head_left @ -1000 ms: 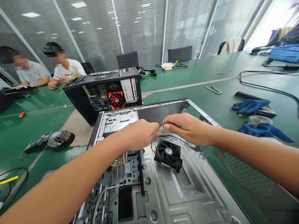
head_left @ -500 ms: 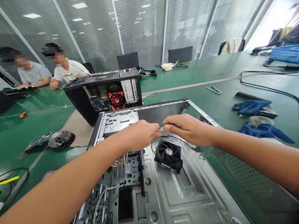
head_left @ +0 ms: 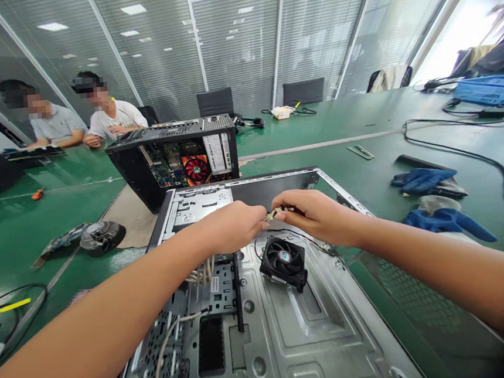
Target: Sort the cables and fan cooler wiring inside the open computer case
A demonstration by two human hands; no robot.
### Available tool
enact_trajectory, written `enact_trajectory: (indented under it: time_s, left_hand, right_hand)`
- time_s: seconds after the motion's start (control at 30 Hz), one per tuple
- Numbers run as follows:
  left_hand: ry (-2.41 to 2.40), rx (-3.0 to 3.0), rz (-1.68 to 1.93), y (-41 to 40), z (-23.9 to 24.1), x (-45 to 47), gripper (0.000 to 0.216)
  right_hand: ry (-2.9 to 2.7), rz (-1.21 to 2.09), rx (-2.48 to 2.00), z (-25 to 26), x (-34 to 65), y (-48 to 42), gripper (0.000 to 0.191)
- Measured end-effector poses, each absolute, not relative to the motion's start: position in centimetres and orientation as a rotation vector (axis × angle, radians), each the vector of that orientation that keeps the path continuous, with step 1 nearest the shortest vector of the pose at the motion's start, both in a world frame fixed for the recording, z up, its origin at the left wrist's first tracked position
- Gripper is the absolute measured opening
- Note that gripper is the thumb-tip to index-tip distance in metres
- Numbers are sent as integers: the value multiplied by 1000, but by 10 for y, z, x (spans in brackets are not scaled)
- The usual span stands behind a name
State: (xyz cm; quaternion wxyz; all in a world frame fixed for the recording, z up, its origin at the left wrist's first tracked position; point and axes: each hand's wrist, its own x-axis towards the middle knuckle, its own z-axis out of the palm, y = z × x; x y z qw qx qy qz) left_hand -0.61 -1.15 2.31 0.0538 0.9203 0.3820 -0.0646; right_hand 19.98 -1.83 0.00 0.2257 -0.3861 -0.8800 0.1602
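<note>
Above an opened metal computer case [head_left: 336, 346], both hands pinch a small beige cable bundle [head_left: 272, 215]. My left hand [head_left: 241, 225] is closed on its left end, fingers partly hidden behind the hand's back. My right hand [head_left: 309, 213] grips the other end between thumb and curled fingers. Just below them, a black cooling fan [head_left: 284, 262] lies tilted on the case floor, its thin wires running up and to the right. Grey-white cables [head_left: 204, 272] hang by the drive bay [head_left: 216, 289], left of the fan.
A second computer case [head_left: 135, 170] stands upright behind, side open, with a red fan [head_left: 196, 169]. Blue gloves [head_left: 425, 181] and black cables [head_left: 464, 150] lie to the right. On the left are a cap [head_left: 101, 237] and two seated people [head_left: 115, 115] across the green table [head_left: 317, 130].
My right hand has turned slightly and shifted a little left, and more of the beige cable shows between the hands. The fan and case stay put.
</note>
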Motion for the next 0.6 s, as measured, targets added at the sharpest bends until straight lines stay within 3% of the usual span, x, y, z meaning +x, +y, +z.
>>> enact_trajectory:
  time_s: [0.3,0.6]
  left_hand:
    - [1151,2785,-189,-12,20,-7,36]
    - [1171,2797,-177,-12,21,-6,35]
  right_hand:
    - [-2497,504,-1112,1,200,-20,33]
    - [-2414,443,-1060,-2,200,-17,20]
